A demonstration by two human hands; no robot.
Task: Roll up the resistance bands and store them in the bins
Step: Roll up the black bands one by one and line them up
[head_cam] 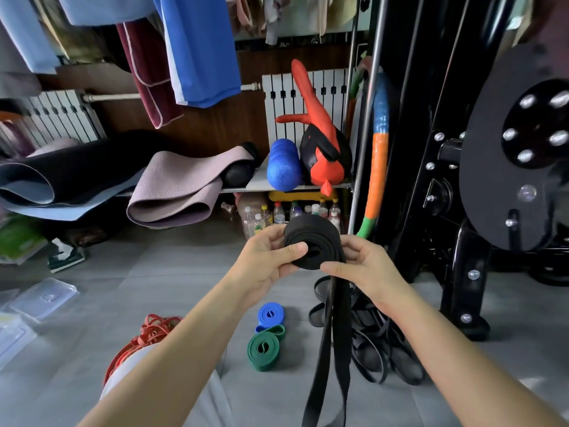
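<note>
The black band (312,246) is a thick, flat coil held up over the floor, with its loose tail (329,349) hanging straight down. I judge the rolling about midway. The left hand (268,260) grips the coil, thumb on its face, and the right hand (366,269) pinches where the tail leaves. The next move is winding in more tail, kept tight. A blue roll (270,314) and a green roll (263,349) lie on the floor below.

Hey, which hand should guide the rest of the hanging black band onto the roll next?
Right, probably. The right hand sits at the lower edge of the black band roll, where its loose tail hangs down. The left hand pinches the roll's other side, steadying it.
</note>
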